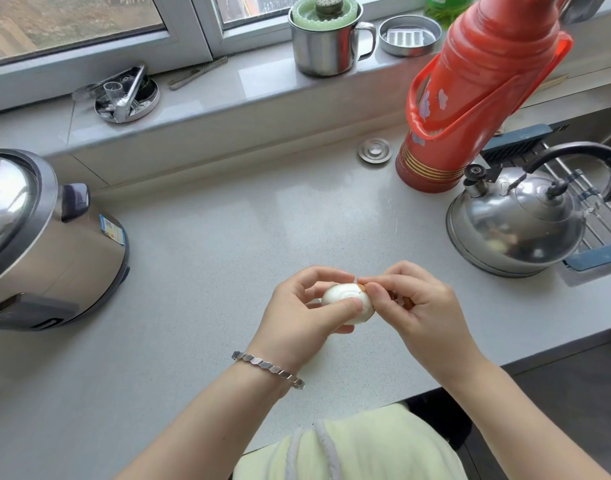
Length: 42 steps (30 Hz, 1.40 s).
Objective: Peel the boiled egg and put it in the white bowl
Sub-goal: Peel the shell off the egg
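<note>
Steel-sided cooker (37,237) sits at the far left of the grey counter (210,244). Over the counter's near middle the left hand (297,317), a silver bracelet (267,368) on its wrist, curls thumb and fingers round the egg (344,301). The egg is mostly bare white, with a scrap of brown shell (362,287) at its right end. The right hand (425,306) pinches that scrap between thumb and forefinger, so the 2 hands meet there. Further right, a red flask (477,98) stands behind a steel kettle (515,223).

Two hands (299,311) (423,308), one egg (345,301), one kettle (515,220), one thermos (470,81), one cooker (37,237).
</note>
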{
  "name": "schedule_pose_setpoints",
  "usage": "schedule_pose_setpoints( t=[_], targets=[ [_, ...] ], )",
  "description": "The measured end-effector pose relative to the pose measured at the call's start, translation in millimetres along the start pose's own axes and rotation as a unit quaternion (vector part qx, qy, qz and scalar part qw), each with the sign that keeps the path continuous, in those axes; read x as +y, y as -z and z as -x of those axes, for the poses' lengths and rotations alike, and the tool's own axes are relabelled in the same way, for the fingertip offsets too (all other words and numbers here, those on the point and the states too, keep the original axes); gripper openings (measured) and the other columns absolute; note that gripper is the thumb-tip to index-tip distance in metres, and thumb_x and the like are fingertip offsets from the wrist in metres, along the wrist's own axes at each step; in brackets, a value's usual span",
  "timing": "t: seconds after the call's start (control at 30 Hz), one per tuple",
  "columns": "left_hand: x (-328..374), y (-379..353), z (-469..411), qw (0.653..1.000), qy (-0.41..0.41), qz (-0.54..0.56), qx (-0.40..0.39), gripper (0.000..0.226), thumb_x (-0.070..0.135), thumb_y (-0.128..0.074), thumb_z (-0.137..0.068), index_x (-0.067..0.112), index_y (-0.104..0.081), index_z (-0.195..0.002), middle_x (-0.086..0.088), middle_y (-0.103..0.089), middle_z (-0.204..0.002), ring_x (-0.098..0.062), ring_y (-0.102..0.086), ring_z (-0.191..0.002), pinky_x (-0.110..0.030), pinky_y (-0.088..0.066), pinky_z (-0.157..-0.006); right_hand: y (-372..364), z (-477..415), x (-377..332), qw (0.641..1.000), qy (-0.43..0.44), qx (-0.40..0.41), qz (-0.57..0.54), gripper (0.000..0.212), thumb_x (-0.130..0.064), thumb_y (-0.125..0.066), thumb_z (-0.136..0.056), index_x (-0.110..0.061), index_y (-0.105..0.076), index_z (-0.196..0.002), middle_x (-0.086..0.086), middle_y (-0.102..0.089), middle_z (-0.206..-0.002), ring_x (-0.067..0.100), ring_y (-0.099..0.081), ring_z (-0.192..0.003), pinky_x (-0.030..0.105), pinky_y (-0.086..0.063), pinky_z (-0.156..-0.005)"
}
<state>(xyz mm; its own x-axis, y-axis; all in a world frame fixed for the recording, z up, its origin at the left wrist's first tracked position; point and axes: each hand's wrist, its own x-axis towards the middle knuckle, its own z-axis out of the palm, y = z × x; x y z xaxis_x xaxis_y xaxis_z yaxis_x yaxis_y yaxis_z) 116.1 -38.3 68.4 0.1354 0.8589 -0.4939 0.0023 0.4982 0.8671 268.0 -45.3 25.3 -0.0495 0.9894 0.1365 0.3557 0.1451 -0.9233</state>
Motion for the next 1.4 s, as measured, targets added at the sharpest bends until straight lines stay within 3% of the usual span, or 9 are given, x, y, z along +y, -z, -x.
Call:
schedule_pose_setpoints(
  t=[0.23, 0.57, 0.7, 0.77, 0.87, 1.03, 1.13, 1.27, 1.4],
  targets=[
    [7, 5, -2, 0.999, 0.011, -0.049, -0.018, 0.017, 0.007, -0.074, -0.068, 0.020, -0.068, -0.076, -0.003, -0.070, -0.077, -0.010, -0.066, -0.061, -0.019, -0.053, -0.055, 2, -1, 2, 0.995, -0.043, -0.066, -0.064, 0.016, -0.045, -0.058, -0.074, -0.043, -0.069, -0.085, -0.013, -0.058, -0.075, 0.007, -0.056, -0.062, 0.009, -0.040, -0.057],
    [5, 1, -8, 0.995, 0.032, -0.092, -0.013, 0.015, 0.007, -0.069, -0.074, 0.019, -0.068, -0.083, -0.011, -0.072, -0.091, -0.016, -0.066, -0.063, -0.018, -0.053, -0.056, -3, 3, 9, 0.999, 0.011, -0.019, 0.038, 0.022, -0.030, -0.053, -0.083, -0.019, -0.071, -0.082, 0.000, -0.060, -0.071, 0.008, -0.054, -0.064, 0.011, -0.038, -0.057],
    [4, 2, -7, 0.995, 0.020, -0.092, -0.031, 0.018, 0.014, -0.072, -0.064, 0.021, -0.068, -0.080, -0.004, -0.071, -0.083, -0.011, -0.067, -0.062, -0.019, -0.053, -0.057, -2, 2, 4, 0.998, -0.062, -0.009, -0.022, 0.015, -0.034, -0.056, -0.078, -0.032, -0.066, -0.066, -0.004, -0.060, -0.068, 0.008, -0.054, -0.056, 0.013, -0.040, -0.055],
    [3, 3, -6, 0.996, 0.009, -0.079, -0.037, 0.019, 0.016, -0.068, -0.058, 0.023, -0.068, -0.076, -0.001, -0.071, -0.080, -0.010, -0.067, -0.063, -0.019, -0.052, -0.056, -3, 2, 1, 0.991, -0.113, -0.005, -0.077, 0.019, -0.023, -0.062, -0.081, -0.032, -0.067, -0.065, -0.002, -0.061, -0.064, 0.006, -0.053, -0.051, 0.015, -0.043, -0.054],
    [2, 4, -4, 0.998, -0.015, -0.042, -0.046, 0.019, 0.012, -0.068, -0.057, 0.027, -0.070, -0.069, 0.003, -0.072, -0.078, -0.013, -0.067, -0.068, -0.022, -0.054, -0.060, 0, -1, -6, 0.959, -0.208, 0.014, -0.192, 0.033, -0.008, -0.055, -0.087, -0.022, -0.071, -0.061, -0.003, -0.058, -0.050, 0.003, -0.050, -0.047, 0.017, -0.046, -0.054],
    [1, 6, -1, 0.995, -0.060, 0.008, -0.079, 0.024, 0.016, -0.074, -0.052, 0.029, -0.072, -0.071, 0.002, -0.074, -0.081, -0.012, -0.067, -0.073, -0.022, -0.053, -0.062, 6, -5, -11, 0.897, -0.273, 0.008, -0.347, 0.047, -0.001, -0.039, -0.089, -0.017, -0.071, -0.059, 0.001, -0.059, -0.054, 0.005, -0.052, -0.046, 0.013, -0.043, -0.046],
    [1, 7, -1, 0.994, -0.062, 0.036, -0.084, 0.025, 0.019, -0.074, -0.050, 0.027, -0.072, -0.073, 0.001, -0.074, -0.082, -0.012, -0.068, -0.073, -0.022, -0.054, -0.062, 10, -7, -12, 0.871, -0.273, -0.001, -0.408, 0.038, -0.016, -0.042, -0.086, -0.013, -0.072, -0.062, 0.000, -0.063, -0.058, 0.008, -0.054, -0.050, 0.015, -0.043, -0.046],
    [2, 7, -3, 0.994, -0.071, 0.016, -0.078, 0.027, 0.010, -0.073, -0.055, 0.029, -0.072, -0.074, 0.005, -0.073, -0.082, -0.014, -0.068, -0.073, -0.024, -0.055, -0.065, 12, -8, -9, 0.892, -0.257, -0.029, -0.371, 0.032, -0.044, -0.064, -0.073, -0.014, -0.066, -0.063, 0.000, -0.059, -0.059, 0.007, -0.048, -0.050, 0.013, -0.039, -0.045],
    [1, 7, -4, 0.994, -0.083, -0.017, -0.069, 0.032, 0.025, -0.073, -0.048, 0.035, -0.071, -0.078, 0.008, -0.073, -0.083, -0.012, -0.067, -0.076, -0.029, -0.056, -0.068, 15, -7, -9, 0.892, -0.276, -0.058, -0.352, 0.019, -0.025, -0.063, -0.073, -0.008, -0.070, -0.076, 0.005, -0.056, -0.063, 0.005, -0.046, -0.049, 0.012, -0.035, -0.042]
  ],
)
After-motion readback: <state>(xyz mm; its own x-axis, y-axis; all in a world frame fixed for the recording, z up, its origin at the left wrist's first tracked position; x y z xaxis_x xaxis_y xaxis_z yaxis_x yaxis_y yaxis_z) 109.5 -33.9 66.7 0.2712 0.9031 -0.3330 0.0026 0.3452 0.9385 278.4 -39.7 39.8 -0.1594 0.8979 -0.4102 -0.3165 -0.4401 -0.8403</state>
